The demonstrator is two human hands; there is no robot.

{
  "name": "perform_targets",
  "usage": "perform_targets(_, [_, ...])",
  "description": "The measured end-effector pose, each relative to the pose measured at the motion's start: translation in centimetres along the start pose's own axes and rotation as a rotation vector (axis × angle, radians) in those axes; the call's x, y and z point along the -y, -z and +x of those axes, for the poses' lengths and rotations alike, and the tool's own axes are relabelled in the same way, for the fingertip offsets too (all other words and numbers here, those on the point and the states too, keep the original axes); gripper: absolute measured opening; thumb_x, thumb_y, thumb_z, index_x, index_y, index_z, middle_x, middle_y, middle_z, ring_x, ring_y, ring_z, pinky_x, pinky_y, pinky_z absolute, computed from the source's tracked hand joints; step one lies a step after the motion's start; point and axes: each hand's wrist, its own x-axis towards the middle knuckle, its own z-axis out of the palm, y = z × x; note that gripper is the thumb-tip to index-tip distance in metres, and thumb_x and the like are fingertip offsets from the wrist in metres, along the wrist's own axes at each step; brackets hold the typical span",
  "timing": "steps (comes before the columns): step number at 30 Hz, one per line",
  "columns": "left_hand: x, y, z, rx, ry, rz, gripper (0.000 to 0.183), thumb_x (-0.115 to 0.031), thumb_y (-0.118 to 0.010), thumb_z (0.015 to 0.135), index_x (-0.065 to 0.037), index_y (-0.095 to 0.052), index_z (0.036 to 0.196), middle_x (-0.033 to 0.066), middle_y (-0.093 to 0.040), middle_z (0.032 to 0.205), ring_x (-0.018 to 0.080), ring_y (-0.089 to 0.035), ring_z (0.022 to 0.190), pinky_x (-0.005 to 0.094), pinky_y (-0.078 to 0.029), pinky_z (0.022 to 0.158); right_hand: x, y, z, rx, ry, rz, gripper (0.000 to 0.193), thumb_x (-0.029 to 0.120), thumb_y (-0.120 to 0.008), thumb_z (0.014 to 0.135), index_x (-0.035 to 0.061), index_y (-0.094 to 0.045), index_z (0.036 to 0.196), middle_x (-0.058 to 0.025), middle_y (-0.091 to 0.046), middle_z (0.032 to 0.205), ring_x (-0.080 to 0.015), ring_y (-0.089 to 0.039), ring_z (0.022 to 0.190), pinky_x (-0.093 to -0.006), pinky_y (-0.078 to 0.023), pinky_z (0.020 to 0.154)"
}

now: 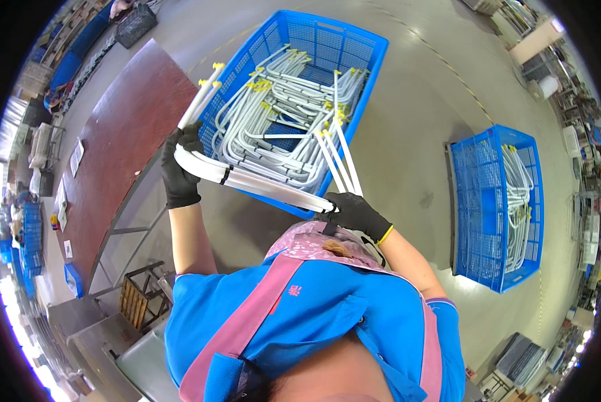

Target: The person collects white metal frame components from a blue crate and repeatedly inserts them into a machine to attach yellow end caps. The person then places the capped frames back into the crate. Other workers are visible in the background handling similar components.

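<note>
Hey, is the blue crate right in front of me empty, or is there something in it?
Not empty: bent, yellow-tipped white tubes lie piled inside the blue crate.

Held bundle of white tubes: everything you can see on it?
The bundle of white tubes looks like smooth coated metal, bent into a U, with yellow tips and a black band near the left bend. It runs crosswise over the near end of the blue crate, ends pointing away. The gloved left hand grips the left bend; the gloved right hand partly hides the right one.
</note>
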Motion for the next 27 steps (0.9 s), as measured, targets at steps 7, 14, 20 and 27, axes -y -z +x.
perform_targets(7, [-3.4,5.7,0.8,-0.105,-0.116,0.013,0.049,-0.010,-0.046,0.093,0.021,-0.026,0.126,0.0060,-0.045,0.091,0.0084,-0.046,0.073,0.0232,-0.043,0.067,-0.9,0.3,5.2,0.119,0.025,-0.151,0.046,0.042,-0.062,0.081,0.0068,-0.058,0.110,-0.0189,-0.064,0.089,-0.0352,-0.063,0.085,-0.0438,-0.049,0.074])
perform_targets(14, [-2.7,7.3,4.6,-0.062,-0.125,0.040,0.053,-0.010,-0.047,0.093,0.019,-0.024,0.131,0.0078,-0.049,0.095,0.0092,-0.049,0.075,0.0227,-0.045,0.067,-2.5,3.3,6.9,-0.032,0.082,-0.240,0.032,0.029,-0.067,0.077,0.0115,-0.059,0.103,-0.0135,-0.065,0.082,-0.0326,-0.064,0.078,-0.0412,-0.050,0.067])
perform_targets(20, [-0.9,6.7,13.0,-0.008,-0.063,-0.022,0.055,-0.009,-0.047,0.092,0.018,-0.022,0.132,0.0069,-0.048,0.091,0.0104,-0.047,0.073,0.0232,-0.044,0.067,-5.3,9.2,9.8,-0.069,0.069,-0.285,0.032,0.036,-0.063,0.081,0.0091,-0.058,0.098,-0.0131,-0.063,0.077,-0.0321,-0.063,0.074,-0.0440,-0.048,0.063])
perform_targets(27, [0.0,5.9,27.0,-0.009,-0.071,0.212,0.055,-0.017,-0.047,0.092,0.013,-0.028,0.133,0.0138,-0.055,0.105,0.0151,-0.057,0.087,0.0266,-0.048,0.078,-11.8,17.0,16.1,-0.259,0.188,-0.398,0.035,0.032,-0.070,0.076,0.0094,-0.059,0.100,-0.0091,-0.064,0.075,-0.0289,-0.063,0.066,-0.0427,-0.049,0.058])
